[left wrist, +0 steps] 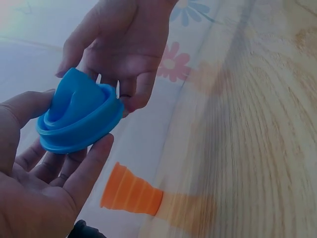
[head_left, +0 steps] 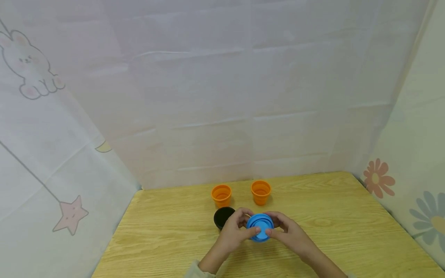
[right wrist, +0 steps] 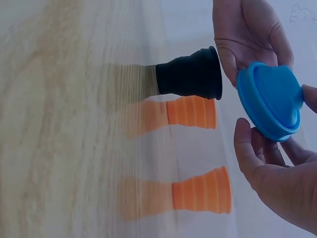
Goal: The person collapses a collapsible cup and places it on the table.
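Observation:
Both hands hold a blue collapsible cup [head_left: 260, 227] above the table's front half. It is mostly flattened, and its base bulges unevenly in the left wrist view, where the blue cup [left wrist: 79, 114] tilts. My left hand [head_left: 232, 233] grips its left rim, the thumb on the base and the fingers beneath. On the other side my right hand [head_left: 290, 233] grips the rim likewise, its thumb also on the base. Just beyond the left hand stands a black cup [head_left: 222, 217], partly hidden by that hand. In the right wrist view the black cup [right wrist: 190, 74] is upright and extended.
Two orange collapsible cups stand extended farther back, the left orange cup [head_left: 221, 196] behind the black one and the right orange cup [head_left: 260, 193] beyond the blue cup. The wooden table [head_left: 160, 231] meets a pale cloth [head_left: 194, 116] at its back and sides.

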A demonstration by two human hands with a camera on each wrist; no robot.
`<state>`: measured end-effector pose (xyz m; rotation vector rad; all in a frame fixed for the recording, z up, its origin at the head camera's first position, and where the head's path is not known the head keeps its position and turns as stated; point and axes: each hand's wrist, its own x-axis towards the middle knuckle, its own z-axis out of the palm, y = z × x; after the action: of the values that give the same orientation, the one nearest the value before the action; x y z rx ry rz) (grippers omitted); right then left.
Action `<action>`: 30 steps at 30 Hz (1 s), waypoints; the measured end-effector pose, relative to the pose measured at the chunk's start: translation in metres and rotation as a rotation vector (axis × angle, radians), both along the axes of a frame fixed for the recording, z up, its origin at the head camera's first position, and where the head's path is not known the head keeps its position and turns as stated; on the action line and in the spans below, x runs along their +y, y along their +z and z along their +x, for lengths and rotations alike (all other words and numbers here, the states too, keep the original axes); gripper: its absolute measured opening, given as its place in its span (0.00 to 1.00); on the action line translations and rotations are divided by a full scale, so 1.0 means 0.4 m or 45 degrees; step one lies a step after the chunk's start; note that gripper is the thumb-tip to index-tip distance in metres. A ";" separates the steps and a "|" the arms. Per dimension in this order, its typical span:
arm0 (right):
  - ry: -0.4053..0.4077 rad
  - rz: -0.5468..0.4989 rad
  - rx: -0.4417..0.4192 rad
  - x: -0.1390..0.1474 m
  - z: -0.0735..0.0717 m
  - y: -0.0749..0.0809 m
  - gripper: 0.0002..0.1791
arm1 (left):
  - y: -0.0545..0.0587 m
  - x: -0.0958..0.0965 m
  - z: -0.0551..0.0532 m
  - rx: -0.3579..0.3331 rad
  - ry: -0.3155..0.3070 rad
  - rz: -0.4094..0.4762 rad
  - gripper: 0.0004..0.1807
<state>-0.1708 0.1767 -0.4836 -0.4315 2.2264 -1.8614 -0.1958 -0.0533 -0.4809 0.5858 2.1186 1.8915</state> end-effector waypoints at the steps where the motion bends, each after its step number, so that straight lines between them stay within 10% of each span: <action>1: -0.014 -0.018 -0.020 -0.002 0.002 0.001 0.32 | 0.001 0.001 0.000 -0.003 0.007 0.025 0.24; 10: -0.173 -0.169 -0.106 -0.023 0.015 0.010 0.33 | 0.007 0.019 0.012 -0.011 0.065 0.134 0.25; 22: 0.017 0.078 0.310 -0.004 0.007 0.019 0.22 | 0.006 -0.006 0.012 0.051 -0.136 -0.054 0.24; 30: -0.011 0.051 0.304 -0.006 0.003 0.011 0.22 | 0.005 -0.007 0.010 -0.009 -0.122 0.028 0.27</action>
<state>-0.1696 0.1744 -0.4793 -0.6701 2.4138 -1.8515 -0.1917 -0.0560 -0.4788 0.6715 2.0298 1.8641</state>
